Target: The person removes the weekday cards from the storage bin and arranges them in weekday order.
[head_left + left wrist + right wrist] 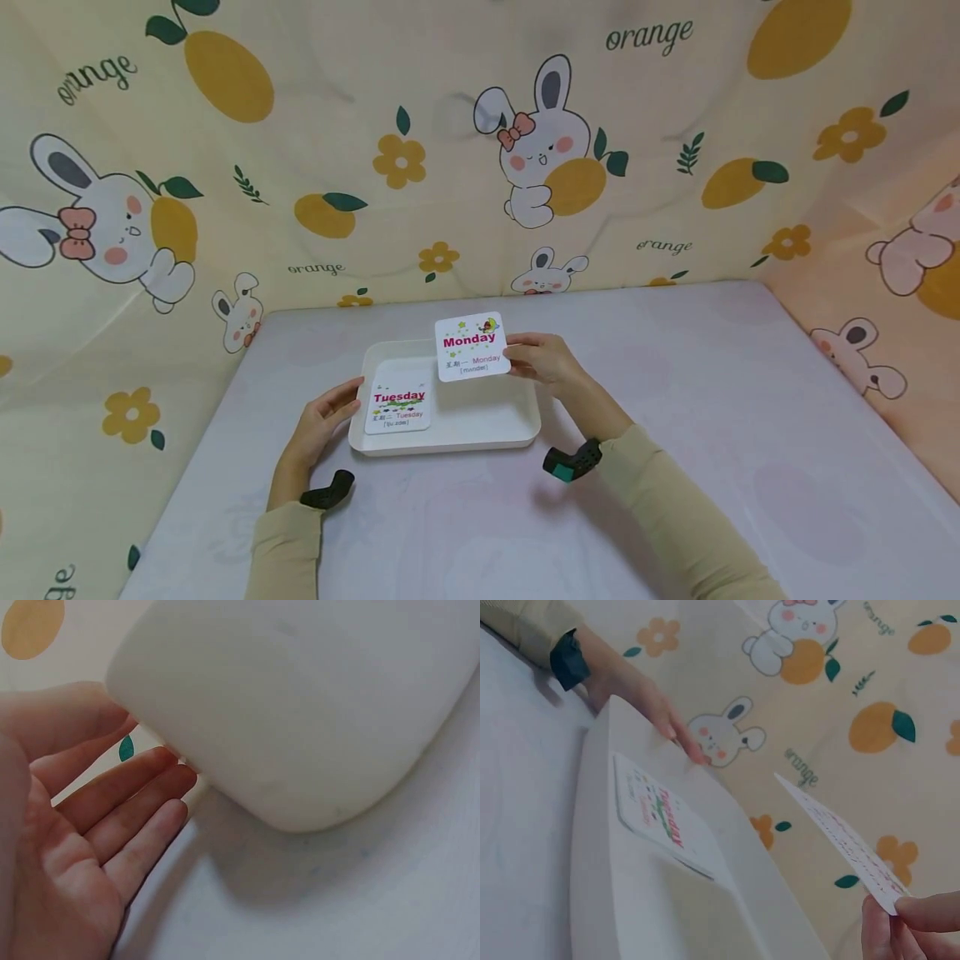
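Observation:
In the head view a white tray (480, 439) lies before me, with a white "Tuesday" card (398, 408) flat in its left part. My left hand (321, 425) is at the tray's left side. Its fingers (124, 806) are fairly straight, with the tips touching the tray's edge. Over the tray's back right part, my right hand (546, 360) holds up a white "Monday" card (472, 347), tilted with its print facing me. Thumb and fingers pinch the card's right edge. In the right wrist view this card (844, 844) shows nearly edge-on.
A pale white cloth (675, 467) covers the table around the tray. Behind and at both sides rise cream curtains (450, 67) printed with rabbits, oranges and flowers. Dark bands (573, 461) sit on both wrists by the beige sleeves (667, 500).

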Tool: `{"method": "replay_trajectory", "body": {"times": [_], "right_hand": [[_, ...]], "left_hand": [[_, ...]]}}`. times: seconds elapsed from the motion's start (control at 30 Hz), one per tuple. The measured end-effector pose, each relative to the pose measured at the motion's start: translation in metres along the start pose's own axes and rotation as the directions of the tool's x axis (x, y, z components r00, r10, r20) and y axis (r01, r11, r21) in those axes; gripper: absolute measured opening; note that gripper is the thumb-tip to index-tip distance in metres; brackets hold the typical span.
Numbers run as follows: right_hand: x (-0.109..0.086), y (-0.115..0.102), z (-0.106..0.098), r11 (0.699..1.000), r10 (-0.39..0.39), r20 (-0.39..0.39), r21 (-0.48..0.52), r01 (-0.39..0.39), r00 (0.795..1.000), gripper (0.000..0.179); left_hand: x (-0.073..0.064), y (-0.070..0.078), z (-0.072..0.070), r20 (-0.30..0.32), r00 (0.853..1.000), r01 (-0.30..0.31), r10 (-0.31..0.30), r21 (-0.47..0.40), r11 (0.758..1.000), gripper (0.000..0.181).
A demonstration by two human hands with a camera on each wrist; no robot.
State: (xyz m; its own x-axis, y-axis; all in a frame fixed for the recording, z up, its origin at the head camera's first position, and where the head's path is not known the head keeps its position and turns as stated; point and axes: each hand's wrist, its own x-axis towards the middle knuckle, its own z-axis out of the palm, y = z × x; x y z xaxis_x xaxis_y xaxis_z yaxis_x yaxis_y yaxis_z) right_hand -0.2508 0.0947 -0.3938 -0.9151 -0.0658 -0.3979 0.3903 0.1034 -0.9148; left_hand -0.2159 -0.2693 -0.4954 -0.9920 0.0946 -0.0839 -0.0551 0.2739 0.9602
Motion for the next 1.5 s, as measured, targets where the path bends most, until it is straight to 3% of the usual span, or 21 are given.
{"method": "replay_trajectory", "body": {"times": [0.37, 1.03, 1.5], "right_hand": [[0.006, 0.001, -0.02, 0.999, 0.029, -0.015, 0.031, -0.028, 0.999, 0.038], [0.012, -0.001, -0.049, 0.999, 0.024, -0.055, -0.039, -0.026, 0.998, 0.041], [0.017, 0.003, -0.071, 0.999, 0.044, -0.084, -0.005, -0.044, 0.995, 0.045]], "left_hand": [[0.0, -0.001, 0.0, 0.001, 1.0, -0.008, 0.008, -0.006, 1.0, 0.055], [-0.001, 0.0, 0.0, -0.018, 1.0, 0.006, -0.006, -0.002, 1.0, 0.053], [-0.001, 0.0, 0.0, -0.008, 1.0, -0.011, 0.012, 0.001, 1.0, 0.054]]}}
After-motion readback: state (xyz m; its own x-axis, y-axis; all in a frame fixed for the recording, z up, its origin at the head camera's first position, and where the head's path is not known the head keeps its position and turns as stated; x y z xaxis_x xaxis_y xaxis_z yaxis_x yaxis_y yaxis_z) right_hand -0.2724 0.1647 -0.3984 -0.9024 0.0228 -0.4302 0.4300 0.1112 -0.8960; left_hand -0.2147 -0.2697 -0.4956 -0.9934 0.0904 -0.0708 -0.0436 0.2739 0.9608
